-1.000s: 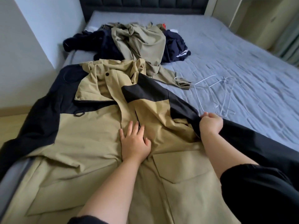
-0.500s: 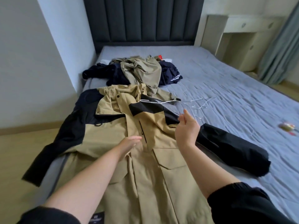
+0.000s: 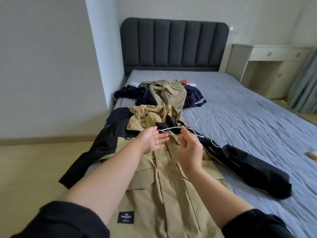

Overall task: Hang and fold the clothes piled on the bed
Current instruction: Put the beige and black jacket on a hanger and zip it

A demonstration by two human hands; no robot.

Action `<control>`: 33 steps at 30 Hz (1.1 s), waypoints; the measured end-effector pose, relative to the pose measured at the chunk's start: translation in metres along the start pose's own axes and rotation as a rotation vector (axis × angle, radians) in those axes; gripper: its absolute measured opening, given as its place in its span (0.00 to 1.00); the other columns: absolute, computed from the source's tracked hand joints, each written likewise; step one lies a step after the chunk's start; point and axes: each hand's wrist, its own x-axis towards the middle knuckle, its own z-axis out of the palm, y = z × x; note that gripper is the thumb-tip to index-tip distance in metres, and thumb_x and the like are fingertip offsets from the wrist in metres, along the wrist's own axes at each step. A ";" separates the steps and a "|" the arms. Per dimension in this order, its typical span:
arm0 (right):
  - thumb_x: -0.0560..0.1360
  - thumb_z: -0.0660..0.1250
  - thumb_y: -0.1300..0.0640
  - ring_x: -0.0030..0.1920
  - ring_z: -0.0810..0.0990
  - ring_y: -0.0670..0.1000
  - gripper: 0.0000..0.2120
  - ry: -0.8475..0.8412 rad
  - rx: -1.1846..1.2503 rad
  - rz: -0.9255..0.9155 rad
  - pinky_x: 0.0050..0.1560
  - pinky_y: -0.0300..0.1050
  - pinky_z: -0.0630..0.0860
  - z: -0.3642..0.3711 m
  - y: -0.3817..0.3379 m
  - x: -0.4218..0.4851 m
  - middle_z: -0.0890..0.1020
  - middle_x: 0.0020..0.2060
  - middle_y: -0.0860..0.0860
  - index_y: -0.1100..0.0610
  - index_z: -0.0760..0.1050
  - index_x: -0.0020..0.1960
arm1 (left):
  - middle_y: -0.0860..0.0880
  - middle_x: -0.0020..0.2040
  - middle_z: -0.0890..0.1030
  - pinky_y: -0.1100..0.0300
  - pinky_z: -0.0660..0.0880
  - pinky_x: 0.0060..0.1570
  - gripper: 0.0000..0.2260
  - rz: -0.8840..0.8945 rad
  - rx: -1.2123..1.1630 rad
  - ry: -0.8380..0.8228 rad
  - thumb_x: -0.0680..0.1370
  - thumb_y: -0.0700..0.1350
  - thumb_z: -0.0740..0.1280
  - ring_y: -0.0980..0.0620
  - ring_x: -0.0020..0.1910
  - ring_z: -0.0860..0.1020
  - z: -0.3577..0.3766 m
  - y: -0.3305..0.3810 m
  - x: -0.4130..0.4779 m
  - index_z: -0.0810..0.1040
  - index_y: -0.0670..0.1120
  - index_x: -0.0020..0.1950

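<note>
Fingers of the right hand [image 3: 189,150] curl inward, and their tips pinch a tangle of thin white wire hangers [image 3: 173,129] held in the air above the jacket's chest. One wire runs level to the left from that grip, others droop to the right toward the bed, and a hook sticks up behind them. The left hand [image 3: 151,140] is released, fingers straight and together, palm turned toward the right hand, its tips right at the level wire; whether they touch it cannot be told. Both forearms are bare, with black sleeves [image 3: 68,220] pushed up near the elbows. Under the hands a khaki and black jacket [image 3: 163,186] lies spread front-up along the left side of the bed [image 3: 257,117], hood toward the headboard [image 3: 175,45], its 2 black sleeves splayed outward and a small black label [image 3: 125,217] near the hem. Beyond the hood sits the pile of clothes [image 3: 168,93], khaki and dark navy pieces heaped together on the grey sheet. A cream cabinet [image 3: 274,66] and a grey-green curtain [image 3: 305,86] stand to the right of the bed.
</note>
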 end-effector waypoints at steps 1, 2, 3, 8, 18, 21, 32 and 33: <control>0.76 0.63 0.69 0.55 0.80 0.58 0.08 -0.005 -0.014 -0.042 0.51 0.32 0.65 -0.001 -0.004 -0.001 0.82 0.55 0.60 0.71 0.79 0.52 | 0.37 0.61 0.78 0.48 0.71 0.60 0.22 -0.004 -0.005 -0.002 0.84 0.47 0.54 0.41 0.58 0.78 0.003 0.005 -0.004 0.59 0.36 0.74; 0.76 0.64 0.69 0.53 0.80 0.59 0.08 -0.011 -0.022 -0.079 0.50 0.33 0.65 -0.003 -0.007 -0.002 0.82 0.53 0.60 0.71 0.79 0.51 | 0.37 0.58 0.79 0.50 0.73 0.55 0.22 -0.011 -0.003 0.004 0.83 0.45 0.55 0.42 0.53 0.80 0.005 0.009 -0.007 0.60 0.35 0.73; 0.75 0.65 0.68 0.51 0.81 0.59 0.08 -0.020 -0.021 -0.110 0.49 0.36 0.68 -0.005 -0.011 -0.003 0.83 0.50 0.60 0.70 0.79 0.51 | 0.38 0.54 0.79 0.53 0.75 0.50 0.21 -0.024 -0.008 0.009 0.83 0.44 0.57 0.44 0.47 0.80 0.007 0.012 -0.011 0.62 0.34 0.72; 0.74 0.64 0.63 0.25 0.71 0.57 0.07 -0.109 -0.043 -0.305 0.27 0.48 0.71 -0.021 -0.019 -0.015 0.74 0.25 0.54 0.63 0.77 0.39 | 0.47 0.25 0.74 0.65 0.72 0.24 0.10 -0.069 0.023 0.089 0.81 0.40 0.60 0.55 0.22 0.73 0.016 0.010 -0.015 0.71 0.40 0.41; 0.79 0.51 0.50 0.37 0.77 0.61 0.30 -0.732 -0.380 -0.498 0.34 0.46 0.64 -0.027 0.029 -0.048 0.80 0.40 0.55 0.49 0.44 0.78 | 0.52 0.20 0.63 0.71 0.53 0.17 0.13 0.153 0.491 0.235 0.82 0.38 0.50 0.57 0.15 0.57 -0.010 0.018 -0.018 0.72 0.44 0.45; 0.80 0.52 0.54 0.37 0.77 0.59 0.29 -0.704 -0.540 -0.339 0.35 0.48 0.70 -0.027 0.043 -0.033 0.79 0.38 0.55 0.50 0.46 0.78 | 0.51 0.27 0.68 0.65 0.60 0.23 0.14 0.359 0.973 0.253 0.81 0.40 0.54 0.54 0.23 0.63 -0.028 0.012 -0.016 0.75 0.49 0.42; 0.75 0.57 0.60 0.69 0.65 0.55 0.32 -0.518 -0.478 0.150 0.61 0.53 0.72 -0.011 0.051 0.013 0.62 0.72 0.52 0.53 0.50 0.77 | 0.56 0.26 0.70 0.72 0.63 0.29 0.14 0.861 1.013 0.316 0.78 0.38 0.61 0.62 0.27 0.69 -0.033 0.015 -0.033 0.75 0.47 0.34; 0.75 0.57 0.61 0.70 0.63 0.54 0.32 -0.475 -0.452 0.150 0.63 0.53 0.71 -0.012 0.051 0.017 0.61 0.73 0.51 0.54 0.50 0.77 | 0.56 0.24 0.69 0.72 0.63 0.28 0.13 0.889 1.030 0.300 0.78 0.38 0.61 0.62 0.26 0.69 -0.031 0.015 -0.035 0.75 0.46 0.34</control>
